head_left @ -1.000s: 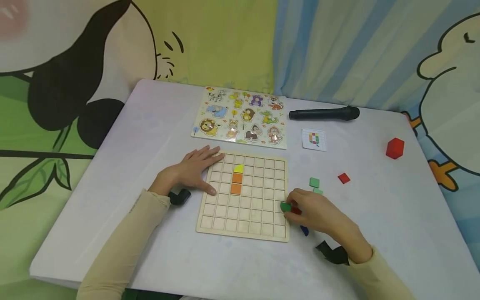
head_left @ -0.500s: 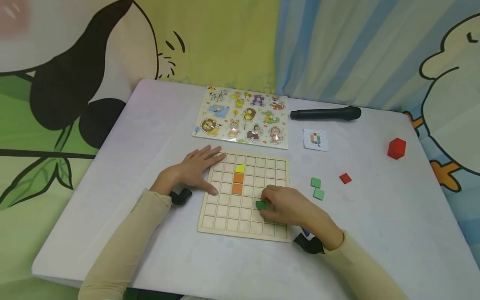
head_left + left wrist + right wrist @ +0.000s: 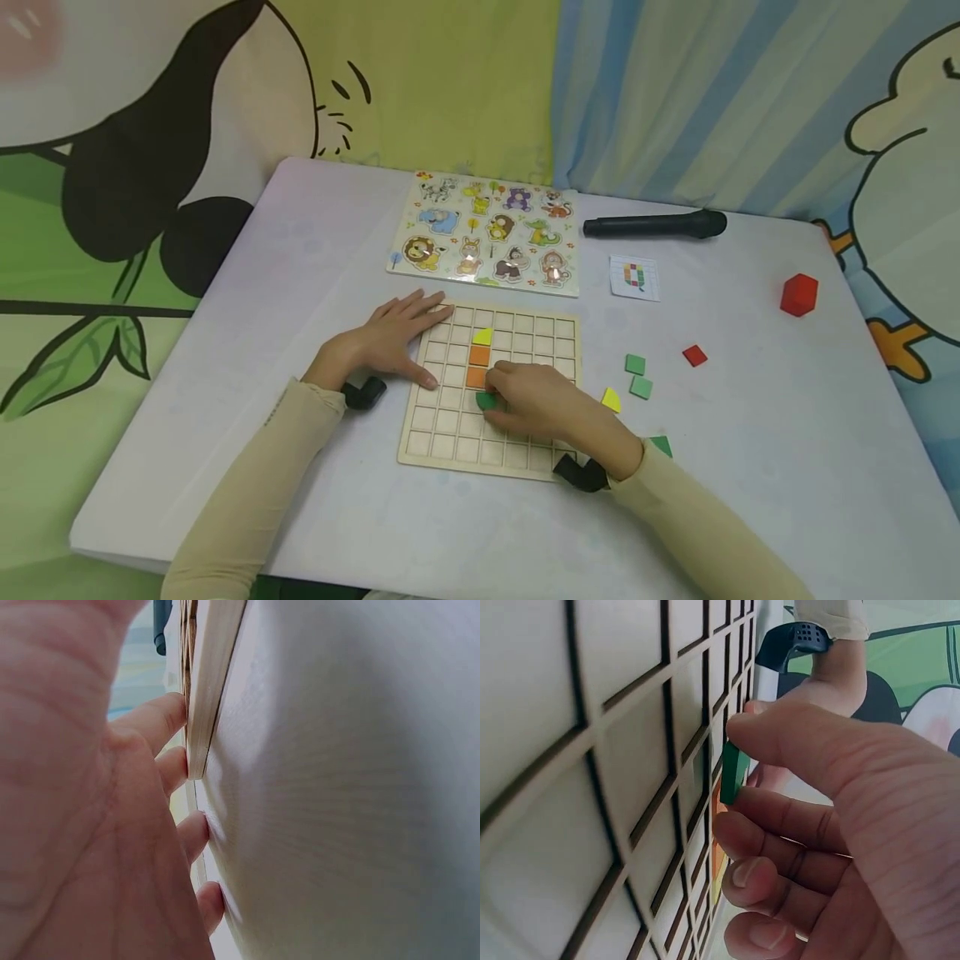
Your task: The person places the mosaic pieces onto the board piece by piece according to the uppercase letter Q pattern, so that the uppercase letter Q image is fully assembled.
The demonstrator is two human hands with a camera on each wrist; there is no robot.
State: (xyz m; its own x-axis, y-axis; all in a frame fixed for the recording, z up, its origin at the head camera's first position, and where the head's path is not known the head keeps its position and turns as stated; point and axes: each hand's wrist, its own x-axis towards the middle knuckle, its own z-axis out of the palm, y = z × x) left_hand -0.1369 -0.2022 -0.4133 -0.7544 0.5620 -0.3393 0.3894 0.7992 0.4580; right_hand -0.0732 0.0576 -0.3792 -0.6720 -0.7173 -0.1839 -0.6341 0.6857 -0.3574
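A wooden grid board (image 3: 450, 446) lies on the table. In one of its columns sit a yellow tile (image 3: 482, 337) with a curved edge and two orange square tiles (image 3: 478, 356). Just below them my right hand (image 3: 543, 404) pinches a green tile (image 3: 487, 401) between thumb and index finger; the right wrist view shows this green tile (image 3: 733, 772) held edge-on close to the grid. My left hand (image 3: 386, 340) lies spread across the board's left edge, its thumb and index finger on the frame (image 3: 214, 682) and the other fingertips on the table.
Right of the board lie green square tiles (image 3: 635, 364), a red tile (image 3: 695, 356), a yellow tile (image 3: 611, 400) and a green tile (image 3: 662, 446) partly behind the sleeve. Farther back are a pattern card (image 3: 634, 277), an animal puzzle (image 3: 487, 233), a black microphone (image 3: 655, 224) and a red block (image 3: 799, 295).
My right hand has carried the green tile left from the board's right edge to just below the orange tiles. The left hand has stayed in place.
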